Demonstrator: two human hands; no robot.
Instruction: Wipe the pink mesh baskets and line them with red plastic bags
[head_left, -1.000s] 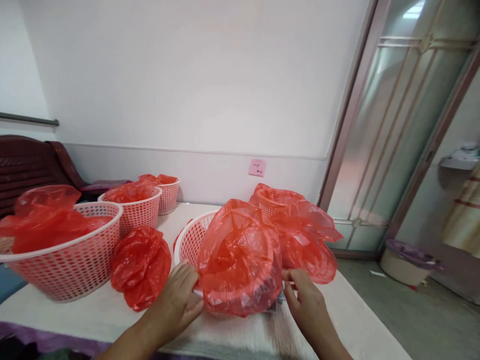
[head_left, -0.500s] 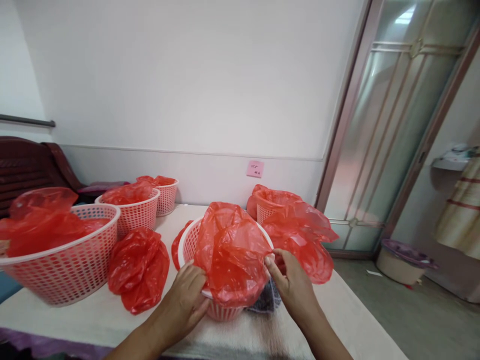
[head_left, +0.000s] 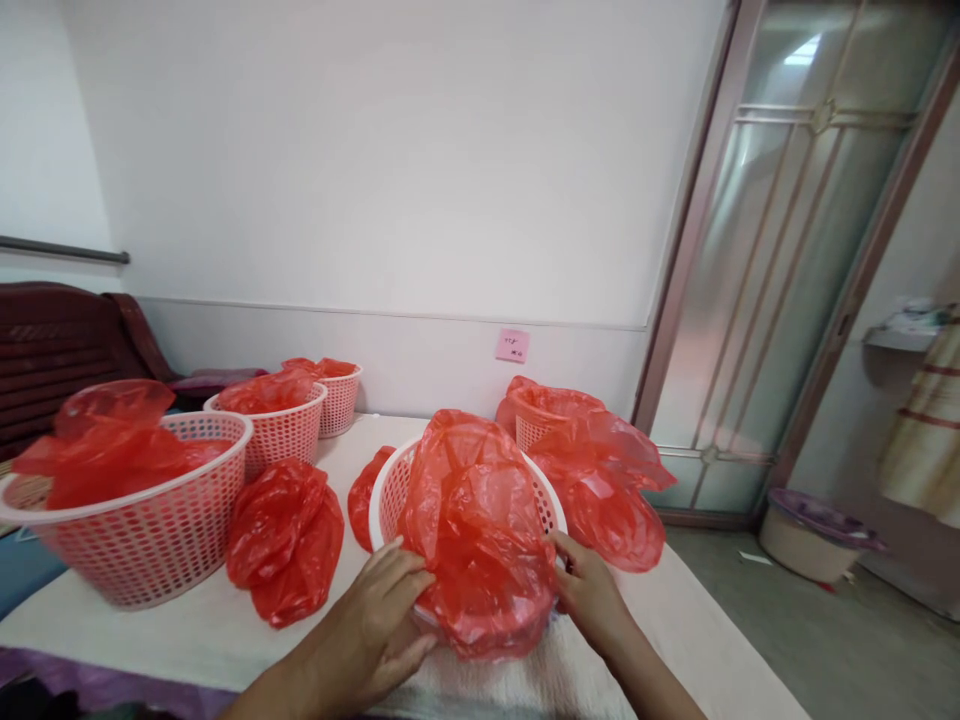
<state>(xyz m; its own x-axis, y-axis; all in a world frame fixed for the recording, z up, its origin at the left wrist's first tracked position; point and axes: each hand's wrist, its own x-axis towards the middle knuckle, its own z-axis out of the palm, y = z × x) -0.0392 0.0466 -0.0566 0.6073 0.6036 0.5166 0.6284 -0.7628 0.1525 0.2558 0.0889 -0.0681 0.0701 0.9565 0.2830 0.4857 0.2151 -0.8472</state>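
Note:
A white plastic basket stands in front of me at the table's near side, tilted a little toward me. A thin red plastic bag lies in it and spills over its front rim. My left hand is at the left front of the basket, fingers over the rim and thumb lower on the outside. On the right side, my right hand has its fingers closed at the rim, on the bag's edge; its fingertips are partly hidden. A crumpled red bag lies left of my left hand.
Several bag-lined baskets stand to the left, the nearest a large pink-white basket. Behind right is another lined basket, with a loose red bag beside it. A pink note is on the wall. A tub stands on the floor.
The basket has tipped toward me and shifted slightly right. The bag's front edge hangs lower over the rim. My right hand has moved slightly down and right; the dark patterned cloth is now mostly hidden.

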